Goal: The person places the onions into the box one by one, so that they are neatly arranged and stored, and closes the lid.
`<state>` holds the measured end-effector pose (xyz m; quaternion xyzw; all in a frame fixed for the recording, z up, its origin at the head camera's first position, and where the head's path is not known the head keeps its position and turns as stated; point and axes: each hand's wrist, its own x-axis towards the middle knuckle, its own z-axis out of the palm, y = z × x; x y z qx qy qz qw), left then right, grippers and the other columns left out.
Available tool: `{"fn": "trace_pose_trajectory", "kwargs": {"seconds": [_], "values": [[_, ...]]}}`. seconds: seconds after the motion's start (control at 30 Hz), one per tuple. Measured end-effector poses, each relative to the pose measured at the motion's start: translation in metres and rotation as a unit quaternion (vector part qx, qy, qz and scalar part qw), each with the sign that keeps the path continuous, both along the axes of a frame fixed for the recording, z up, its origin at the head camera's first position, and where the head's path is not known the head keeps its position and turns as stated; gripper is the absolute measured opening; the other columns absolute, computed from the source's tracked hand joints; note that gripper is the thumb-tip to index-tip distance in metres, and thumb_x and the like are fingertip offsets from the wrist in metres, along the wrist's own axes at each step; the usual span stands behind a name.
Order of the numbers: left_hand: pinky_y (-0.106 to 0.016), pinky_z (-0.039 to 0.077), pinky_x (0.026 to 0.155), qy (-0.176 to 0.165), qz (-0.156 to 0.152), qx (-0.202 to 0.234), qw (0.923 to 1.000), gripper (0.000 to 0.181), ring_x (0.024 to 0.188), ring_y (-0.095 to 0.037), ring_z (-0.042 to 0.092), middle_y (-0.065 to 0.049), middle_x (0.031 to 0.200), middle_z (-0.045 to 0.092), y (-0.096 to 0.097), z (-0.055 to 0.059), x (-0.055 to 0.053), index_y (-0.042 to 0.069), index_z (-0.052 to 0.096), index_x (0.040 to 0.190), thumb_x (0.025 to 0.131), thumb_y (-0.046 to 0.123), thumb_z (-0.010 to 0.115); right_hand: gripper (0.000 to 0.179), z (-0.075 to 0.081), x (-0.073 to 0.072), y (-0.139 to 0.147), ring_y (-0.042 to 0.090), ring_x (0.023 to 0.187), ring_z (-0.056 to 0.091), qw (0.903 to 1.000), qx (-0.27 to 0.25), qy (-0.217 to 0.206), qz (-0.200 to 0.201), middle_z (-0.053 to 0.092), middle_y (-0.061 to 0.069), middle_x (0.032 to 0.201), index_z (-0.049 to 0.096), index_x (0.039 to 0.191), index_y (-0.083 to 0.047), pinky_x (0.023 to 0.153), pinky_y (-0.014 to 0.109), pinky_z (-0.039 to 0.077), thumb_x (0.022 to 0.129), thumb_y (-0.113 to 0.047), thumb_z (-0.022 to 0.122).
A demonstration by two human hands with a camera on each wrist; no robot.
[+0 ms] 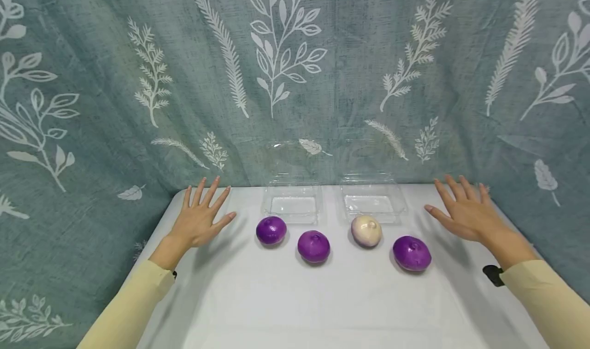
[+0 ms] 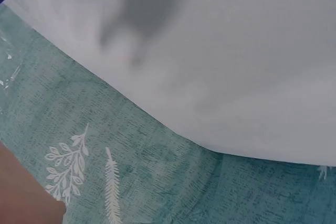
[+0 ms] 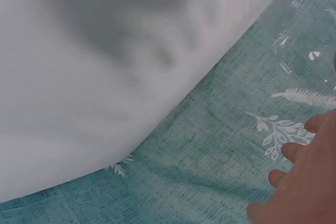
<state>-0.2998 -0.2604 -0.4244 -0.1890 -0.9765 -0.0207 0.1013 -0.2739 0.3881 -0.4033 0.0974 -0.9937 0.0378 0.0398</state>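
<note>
My left hand [image 1: 197, 221] is held over the left side of the white table, fingers spread, with nothing in it. Across from it, my right hand [image 1: 472, 216] is spread the same way over the right side, also holding nothing. Between them lie three purple onions: one at left [image 1: 271, 231], a second purple onion [image 1: 314, 247] near the middle, and a third purple onion [image 1: 412, 254], the closest thing to my right hand. A cream-white onion [image 1: 366, 231] sits among them. In the right wrist view, the fingers [image 3: 292, 152] show at the lower right.
Behind the onions stand two clear plastic boxes with raised lids, a left box [image 1: 293, 217] and a right box [image 1: 372, 216]. A green curtain [image 1: 350, 83] with white leaf prints hangs along the back and sides of the table [image 1: 322, 303]. Both hands cast shadows on it.
</note>
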Motion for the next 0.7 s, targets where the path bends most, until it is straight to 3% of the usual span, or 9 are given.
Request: {"fn": "trace_pose_trajectory", "kwargs": {"seconds": [0.13, 0.3, 0.43, 0.7], "values": [[-0.067, -0.008, 0.124, 0.016, -0.008, 0.012, 0.9998, 0.076, 0.156, -0.038, -0.010, -0.006, 0.173, -0.003, 0.004, 0.001, 0.002, 0.027, 0.018, 0.165, 0.103, 0.067, 0.035, 0.088, 0.002, 0.001, -0.007, 0.058, 0.149, -0.005, 0.9999, -0.010, -0.008, 0.004, 0.003, 0.032, 0.165, 0.005, 0.164, -0.003, 0.113, 0.081, -0.011, 0.106, -0.063, 0.034], [-0.072, 0.004, 0.123, 0.019, -0.026, 0.064, 0.9974, 0.071, 0.155, -0.046, 0.000, -0.010, 0.172, 0.004, 0.009, 0.002, 0.007, 0.020, 0.025, 0.164, 0.106, 0.056, 0.044, 0.085, 0.005, 0.005, -0.021, 0.059, 0.148, -0.006, 0.9987, -0.045, -0.016, 0.016, 0.000, 0.034, 0.164, 0.003, 0.164, -0.003, 0.111, 0.084, -0.005, 0.107, -0.058, 0.036], [-0.073, 0.012, 0.122, 0.016, -0.045, 0.110, 0.9928, 0.066, 0.153, -0.049, 0.007, -0.015, 0.170, 0.012, 0.013, 0.003, 0.009, 0.018, 0.029, 0.163, 0.107, 0.047, 0.049, 0.083, 0.007, 0.006, -0.032, 0.061, 0.147, 0.002, 0.9964, -0.079, -0.005, 0.030, 0.006, 0.037, 0.162, 0.011, 0.162, 0.001, 0.111, 0.085, 0.003, 0.107, -0.053, 0.043], [-0.074, 0.021, 0.119, 0.016, -0.063, 0.182, 0.9812, 0.063, 0.152, -0.046, 0.016, -0.013, 0.169, 0.018, 0.021, 0.000, 0.008, 0.015, 0.035, 0.160, 0.106, 0.041, 0.054, 0.082, 0.012, 0.008, -0.052, 0.065, 0.141, 0.015, 0.9909, -0.123, 0.006, 0.053, 0.014, 0.040, 0.159, 0.021, 0.159, 0.006, 0.106, 0.086, 0.017, 0.104, -0.042, 0.058]]}}
